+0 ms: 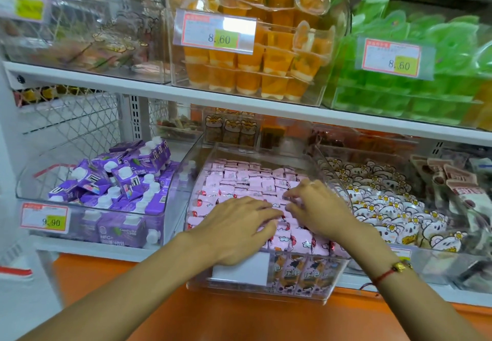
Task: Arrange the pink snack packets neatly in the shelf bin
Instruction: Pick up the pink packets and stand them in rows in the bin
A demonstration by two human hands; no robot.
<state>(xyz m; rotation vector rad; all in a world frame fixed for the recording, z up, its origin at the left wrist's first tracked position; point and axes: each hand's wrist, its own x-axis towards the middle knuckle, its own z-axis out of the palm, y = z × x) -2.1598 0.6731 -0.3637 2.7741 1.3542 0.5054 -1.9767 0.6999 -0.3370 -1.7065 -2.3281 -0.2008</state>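
Note:
A clear plastic shelf bin [306, 291] on the lower shelf is filled with several rows of pink snack packets [247, 178]. Both hands rest on the packets near the bin's front. My left hand [237, 223] lies flat, palm down, fingers spread and pointing right across the packets. My right hand [316, 210] is beside it, fingers curled down onto the packets at the middle of the bin; whether its fingertips pinch a packet is hidden. A red string bracelet sits on the right wrist.
A bin of purple drink cartons [119, 188] stands to the left, a bin of white bear-print packets [394, 207] to the right. Above, a shelf edge [239, 101] carries bins of orange jelly cups [253, 66] and green packs [415, 74]. An orange ledge [213, 314] lies below.

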